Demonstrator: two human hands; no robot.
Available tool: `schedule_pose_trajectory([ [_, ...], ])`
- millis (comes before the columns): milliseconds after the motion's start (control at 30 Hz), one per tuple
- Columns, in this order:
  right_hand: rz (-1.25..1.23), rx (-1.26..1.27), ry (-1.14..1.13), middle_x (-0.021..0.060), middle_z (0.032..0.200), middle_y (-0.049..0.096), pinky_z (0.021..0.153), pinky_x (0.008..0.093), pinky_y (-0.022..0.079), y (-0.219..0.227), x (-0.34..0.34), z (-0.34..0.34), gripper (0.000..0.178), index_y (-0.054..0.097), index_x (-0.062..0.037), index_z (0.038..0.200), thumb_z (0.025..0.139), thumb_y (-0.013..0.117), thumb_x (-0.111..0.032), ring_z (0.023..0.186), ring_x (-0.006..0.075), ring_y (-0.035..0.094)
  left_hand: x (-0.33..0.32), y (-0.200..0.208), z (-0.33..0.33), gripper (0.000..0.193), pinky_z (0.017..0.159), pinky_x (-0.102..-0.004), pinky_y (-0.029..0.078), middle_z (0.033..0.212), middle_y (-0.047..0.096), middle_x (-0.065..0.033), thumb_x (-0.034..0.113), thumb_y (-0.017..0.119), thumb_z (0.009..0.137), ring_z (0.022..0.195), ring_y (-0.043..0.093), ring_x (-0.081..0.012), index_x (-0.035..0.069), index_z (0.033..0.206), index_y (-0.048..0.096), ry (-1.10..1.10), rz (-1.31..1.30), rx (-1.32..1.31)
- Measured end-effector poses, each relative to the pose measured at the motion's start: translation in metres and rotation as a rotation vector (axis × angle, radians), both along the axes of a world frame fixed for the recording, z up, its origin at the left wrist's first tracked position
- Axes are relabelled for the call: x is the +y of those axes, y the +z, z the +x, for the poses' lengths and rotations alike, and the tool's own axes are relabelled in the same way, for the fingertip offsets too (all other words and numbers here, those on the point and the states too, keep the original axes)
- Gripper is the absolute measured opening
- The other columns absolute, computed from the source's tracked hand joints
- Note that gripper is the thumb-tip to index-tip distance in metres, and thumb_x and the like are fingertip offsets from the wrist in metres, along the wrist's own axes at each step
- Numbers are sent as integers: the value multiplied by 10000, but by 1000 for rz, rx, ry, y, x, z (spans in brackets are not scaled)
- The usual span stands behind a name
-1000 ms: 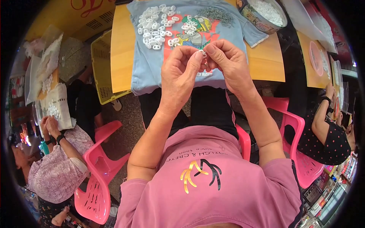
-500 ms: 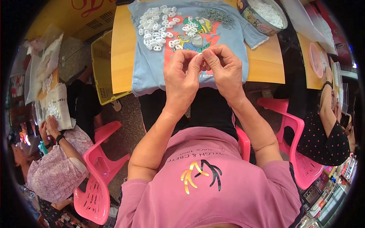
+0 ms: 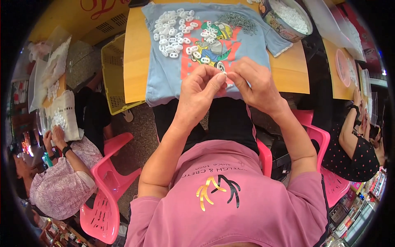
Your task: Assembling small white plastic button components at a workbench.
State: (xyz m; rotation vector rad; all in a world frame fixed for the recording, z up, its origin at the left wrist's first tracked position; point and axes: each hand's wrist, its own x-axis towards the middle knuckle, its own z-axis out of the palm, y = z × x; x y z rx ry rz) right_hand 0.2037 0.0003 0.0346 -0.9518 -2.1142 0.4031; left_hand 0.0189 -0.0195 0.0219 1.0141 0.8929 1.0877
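Observation:
In front of me, over the near edge of the cloth, my left hand (image 3: 201,87) pinches a small white plastic piece (image 3: 224,74) between thumb and fingertips. Close beside it on the right is my right hand (image 3: 256,85), its thumb and fingers closed together; what they hold, if anything, is hidden. Beyond my hands a blue printed T-shirt (image 3: 158,84) lies spread out. A heap of white two-holed oval pieces (image 3: 170,35) covers its far left, and a few more white pieces (image 3: 210,35) lie on the print. Small dark grey metal bits (image 3: 238,22) are heaped farther right.
The shirt lies on a wooden table (image 3: 290,74). A round tin (image 3: 284,31) full of white pieces stands at the far right. A yellow crate (image 3: 111,92) is left of the table. People on pink chairs (image 3: 108,197) work at both sides.
My hands have come slightly nearer to me. My right hand has turned, its fingertips drawing a little apart from the left hand's. The white piece stays at the left fingertips.

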Motion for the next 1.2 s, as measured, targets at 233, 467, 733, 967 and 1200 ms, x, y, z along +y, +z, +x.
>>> schedule_pose_trajectory([
  [233, -37, 19, 148, 116, 709, 556, 531, 370, 431, 12, -16, 1, 98, 573, 17, 828, 888, 628, -38, 617, 287, 565, -22, 12, 0, 115, 653, -226, 493, 800, 631, -35, 96, 611, 948, 719, 589, -80, -13, 934, 579, -67, -28, -5],
  [467, -61, 125, 111, 115, 707, 564, 533, 359, 444, 2, -22, -4, 102, 572, 22, 829, 895, 625, -36, 613, 282, 562, -32, 6, 10, 138, 666, -222, 512, 801, 629, -30, 121, 626, 947, 726, 594, -73, -12, 947, 588, 47, -65, -57],
  [733, -39, 180, 18, 114, 726, 573, 530, 338, 439, -22, -12, -17, 113, 561, 24, 826, 915, 601, -33, 603, 260, 555, -15, -3, 7, 137, 649, -228, 490, 807, 627, -33, 124, 621, 948, 706, 587, -85, -9, 951, 588, 78, -22, -46],
  [967, -333, 129, -20, 102, 750, 591, 567, 302, 452, -24, 46, -12, 156, 633, 21, 902, 945, 598, -124, 638, 177, 576, 13, -20, -7, 137, 684, -241, 509, 818, 641, -57, 121, 608, 955, 727, 611, -104, -13, 972, 583, 181, -4, -68],
  [1200, -7, -217, -210, 89, 851, 636, 638, 366, 500, -44, 84, -18, 111, 669, -59, 906, 861, 672, -160, 722, 282, 637, 12, -30, -21, 160, 709, -266, 515, 849, 655, -72, 146, 618, 954, 753, 631, -125, -5, 995, 589, 207, -10, -26],
])
